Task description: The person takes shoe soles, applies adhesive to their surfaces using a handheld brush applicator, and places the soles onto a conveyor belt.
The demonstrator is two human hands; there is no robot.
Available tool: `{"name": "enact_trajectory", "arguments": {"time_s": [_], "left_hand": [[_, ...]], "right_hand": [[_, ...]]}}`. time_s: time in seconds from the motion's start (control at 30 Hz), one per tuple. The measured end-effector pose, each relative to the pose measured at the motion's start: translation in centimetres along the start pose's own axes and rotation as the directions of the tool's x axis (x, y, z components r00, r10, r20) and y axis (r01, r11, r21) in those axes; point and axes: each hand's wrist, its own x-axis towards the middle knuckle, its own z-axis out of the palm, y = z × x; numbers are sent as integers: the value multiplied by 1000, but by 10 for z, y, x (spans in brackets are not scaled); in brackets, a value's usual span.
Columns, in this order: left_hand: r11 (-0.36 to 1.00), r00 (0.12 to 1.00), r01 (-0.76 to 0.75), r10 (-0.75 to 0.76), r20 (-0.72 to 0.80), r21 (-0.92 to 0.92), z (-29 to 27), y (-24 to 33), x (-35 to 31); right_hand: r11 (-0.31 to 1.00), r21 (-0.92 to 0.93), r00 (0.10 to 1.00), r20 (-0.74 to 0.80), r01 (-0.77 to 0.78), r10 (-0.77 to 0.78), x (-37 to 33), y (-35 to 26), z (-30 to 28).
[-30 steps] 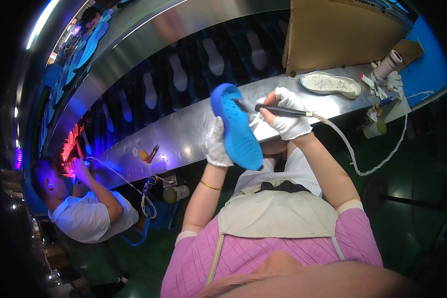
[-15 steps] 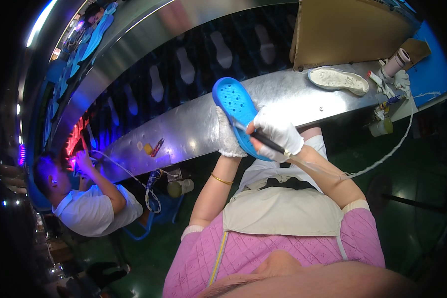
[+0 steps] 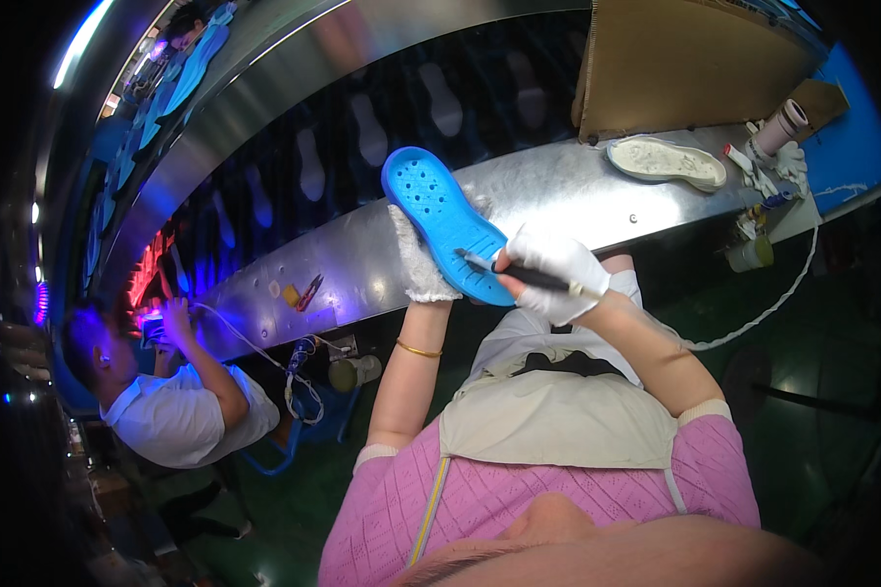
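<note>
A blue shoe sole [image 3: 444, 220] is tilted with its inner face up, showing small holes in the front part and slots toward the heel. My left hand [image 3: 416, 262], in a white knit glove, holds it from beneath along its left edge; most of those fingers are hidden under the sole. In my right hand [image 3: 560, 264], gloved with bare fingertips, is a brush [image 3: 540, 280] with a black handle. Its tip meets the sole's face near the heel half. A pale tube runs away from the right wrist.
The metal ledge [image 3: 548, 186] carries a white sole [image 3: 666, 160], a pink cylinder [image 3: 781, 127] and a red-handled tool [image 3: 309, 292]. Sole-shaped pieces [image 3: 370, 130] lie on the dark conveyor beyond. Cardboard [image 3: 695, 68] stands at far right. A co-worker [image 3: 191, 411] sits at left.
The blue sole and my left hand have shifted left, and the sole has turned to show more of its face. The brush tip now sits lower, nearer the heel.
</note>
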Motion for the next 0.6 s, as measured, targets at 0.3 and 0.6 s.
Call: {"name": "enact_trajectory", "arguments": {"time_s": [0.3,0.6], "left_hand": [[1000,995,17,-19,100,22,25,4,-5],[983,998,-1,-9,55,184,37,-24,-13]], "right_hand": [[911,285,952,20,-299,306,4,3,-21],[995,93,993,-116,42,-31,-7,2,-8]]}}
